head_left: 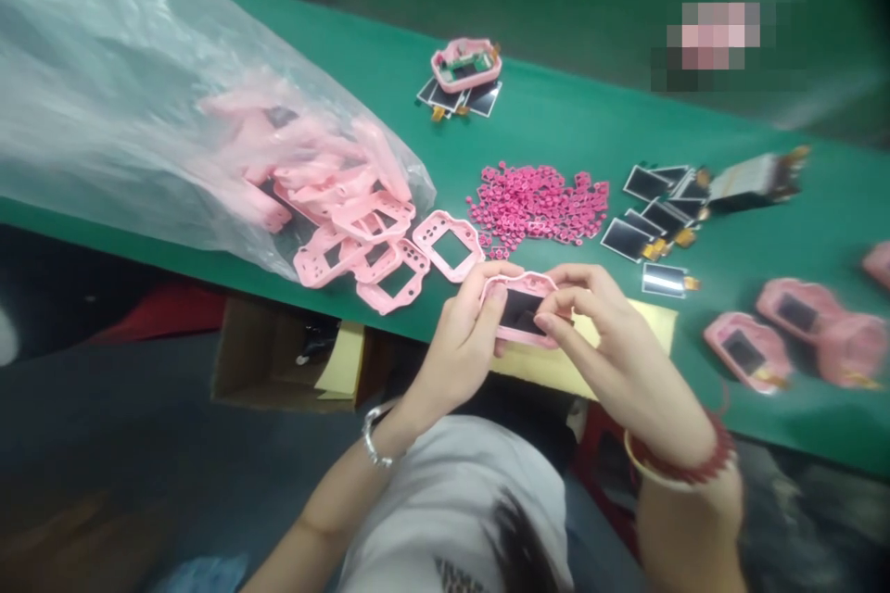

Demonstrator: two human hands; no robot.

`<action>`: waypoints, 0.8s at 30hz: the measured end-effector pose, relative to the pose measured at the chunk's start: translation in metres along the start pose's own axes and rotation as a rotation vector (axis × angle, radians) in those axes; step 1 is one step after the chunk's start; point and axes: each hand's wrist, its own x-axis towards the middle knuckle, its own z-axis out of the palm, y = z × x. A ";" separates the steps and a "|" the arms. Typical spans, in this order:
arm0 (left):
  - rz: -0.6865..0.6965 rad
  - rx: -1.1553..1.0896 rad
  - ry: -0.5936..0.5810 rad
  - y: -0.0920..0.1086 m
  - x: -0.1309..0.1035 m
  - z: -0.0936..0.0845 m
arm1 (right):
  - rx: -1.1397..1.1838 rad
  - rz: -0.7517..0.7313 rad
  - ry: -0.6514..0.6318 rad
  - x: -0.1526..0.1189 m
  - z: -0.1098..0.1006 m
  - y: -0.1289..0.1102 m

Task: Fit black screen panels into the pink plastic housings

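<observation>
1. Head view: a pink shell [523, 334] is being held above the near edge of the green tabletop [577, 120], between the two hands, with a dark screen [518, 313] being framed inside it.
2. By the left hand [459, 338], the shell's left end is being gripped, the thumb being laid over the rim beside the screen.
3. By the right hand [602, 315], the shell's right end is being touched; its thumb and forefinger are being held narrowly together over the screen's edge, and whether anything small is being pinched cannot be told.
4. A yellow sheet [657, 320] is being partly covered by the hands and the shell.
5. Just beyond the left hand, an empty pink frame [419, 239] is being kept beside a heap of others, part of which is being enclosed by a clear plastic bag [139, 46].
6. Beyond the shell, many small magenta pieces [535, 204] are being spread in a pile.
7. To the right of that pile, loose screens [645, 183] with orange ribbons are being grouped near a stack [747, 181].
8. Farther right, pink casings with screens [745, 347] are being supported by the tabletop.
</observation>
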 end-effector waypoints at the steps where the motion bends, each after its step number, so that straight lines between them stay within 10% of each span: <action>1: 0.001 -0.001 -0.001 0.000 0.000 0.000 | -0.004 -0.002 0.002 0.000 0.000 0.000; 16: -0.001 -0.002 0.031 -0.005 0.000 0.000 | -0.198 -0.013 0.274 -0.003 0.024 -0.001; 20: -0.054 -0.111 0.007 -0.006 -0.001 0.000 | 0.131 0.158 0.463 -0.007 0.031 0.004; 24: -0.096 -0.090 -0.026 -0.006 -0.007 0.004 | 0.463 0.312 0.244 -0.013 0.034 0.011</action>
